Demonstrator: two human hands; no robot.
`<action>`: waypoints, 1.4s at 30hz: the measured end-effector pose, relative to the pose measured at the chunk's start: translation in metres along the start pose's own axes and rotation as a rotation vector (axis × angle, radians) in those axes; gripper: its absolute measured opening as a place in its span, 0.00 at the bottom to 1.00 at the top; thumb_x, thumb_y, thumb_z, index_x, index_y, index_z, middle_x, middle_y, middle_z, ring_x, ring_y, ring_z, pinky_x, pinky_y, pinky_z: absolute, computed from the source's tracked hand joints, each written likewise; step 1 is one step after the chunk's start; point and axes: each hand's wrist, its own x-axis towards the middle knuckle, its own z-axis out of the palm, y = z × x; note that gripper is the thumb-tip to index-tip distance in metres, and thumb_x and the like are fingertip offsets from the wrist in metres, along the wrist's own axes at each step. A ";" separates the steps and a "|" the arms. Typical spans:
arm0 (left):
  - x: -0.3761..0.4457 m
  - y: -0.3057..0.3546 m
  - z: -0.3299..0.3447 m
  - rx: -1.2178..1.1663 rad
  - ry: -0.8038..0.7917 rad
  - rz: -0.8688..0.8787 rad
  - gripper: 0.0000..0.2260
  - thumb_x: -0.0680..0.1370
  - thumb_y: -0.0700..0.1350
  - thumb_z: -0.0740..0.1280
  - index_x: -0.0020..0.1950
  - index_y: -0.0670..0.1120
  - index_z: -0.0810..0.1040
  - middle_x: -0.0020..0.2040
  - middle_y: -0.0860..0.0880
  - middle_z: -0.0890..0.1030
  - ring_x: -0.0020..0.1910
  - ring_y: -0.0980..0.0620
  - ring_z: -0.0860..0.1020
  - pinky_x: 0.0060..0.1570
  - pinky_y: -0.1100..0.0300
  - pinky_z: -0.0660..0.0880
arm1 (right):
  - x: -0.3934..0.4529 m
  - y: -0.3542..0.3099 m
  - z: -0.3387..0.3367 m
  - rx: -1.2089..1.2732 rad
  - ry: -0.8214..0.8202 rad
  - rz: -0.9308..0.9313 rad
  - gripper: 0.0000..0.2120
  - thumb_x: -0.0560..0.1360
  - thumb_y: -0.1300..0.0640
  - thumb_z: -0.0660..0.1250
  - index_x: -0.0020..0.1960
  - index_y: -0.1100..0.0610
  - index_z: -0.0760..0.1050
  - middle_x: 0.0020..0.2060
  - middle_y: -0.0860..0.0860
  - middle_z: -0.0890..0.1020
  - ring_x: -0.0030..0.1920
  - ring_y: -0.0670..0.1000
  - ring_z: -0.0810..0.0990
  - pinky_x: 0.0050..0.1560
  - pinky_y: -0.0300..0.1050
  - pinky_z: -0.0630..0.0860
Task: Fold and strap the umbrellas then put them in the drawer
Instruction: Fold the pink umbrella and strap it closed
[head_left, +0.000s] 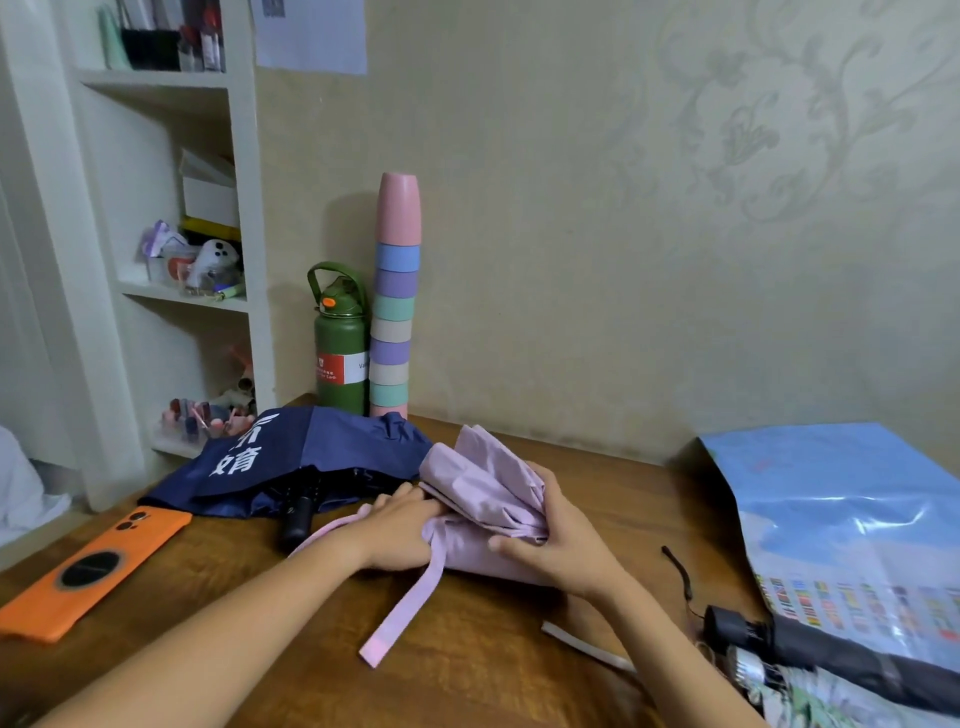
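Note:
A pale pink umbrella (485, 486) lies collapsed on the wooden table (493, 675), its folds loose. My left hand (397, 530) grips its near left side, and my right hand (561, 535) clasps the bunched fabric from the right. Its pink strap (410, 605) hangs loose across the table toward me. A navy umbrella with white lettering (311, 457) lies unfolded behind my left hand, its black handle (297, 519) pointing toward me. At the right edge lie a black umbrella (831, 660) and a patterned one (810, 701). No drawer is in view.
An orange phone (88, 566) lies at the table's left. A green bottle (340, 343) and a tall stack of coloured cups (395, 301) stand against the wall. A blue plastic bag (852, 519) covers the right side. White shelves (171, 291) stand at left.

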 end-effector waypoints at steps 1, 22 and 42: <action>0.002 0.001 0.001 -0.020 0.011 0.013 0.18 0.78 0.65 0.59 0.68 0.69 0.66 0.66 0.53 0.66 0.67 0.43 0.65 0.67 0.40 0.64 | 0.003 0.004 0.000 -0.044 0.099 0.016 0.26 0.75 0.46 0.75 0.69 0.42 0.68 0.60 0.34 0.78 0.62 0.40 0.79 0.53 0.28 0.73; 0.007 0.011 0.042 -0.181 0.406 -0.097 0.16 0.86 0.54 0.56 0.73 0.61 0.69 0.73 0.54 0.65 0.73 0.50 0.62 0.69 0.53 0.58 | -0.003 0.015 0.036 -0.169 0.617 -0.041 0.24 0.77 0.61 0.71 0.70 0.54 0.68 0.62 0.45 0.74 0.61 0.46 0.74 0.58 0.37 0.70; 0.006 0.001 0.037 -0.976 0.520 -0.172 0.15 0.83 0.64 0.55 0.58 0.60 0.79 0.57 0.56 0.81 0.63 0.53 0.76 0.64 0.54 0.70 | -0.024 0.027 0.037 -0.671 0.659 -0.355 0.25 0.69 0.59 0.77 0.65 0.56 0.78 0.64 0.57 0.76 0.59 0.60 0.76 0.56 0.56 0.75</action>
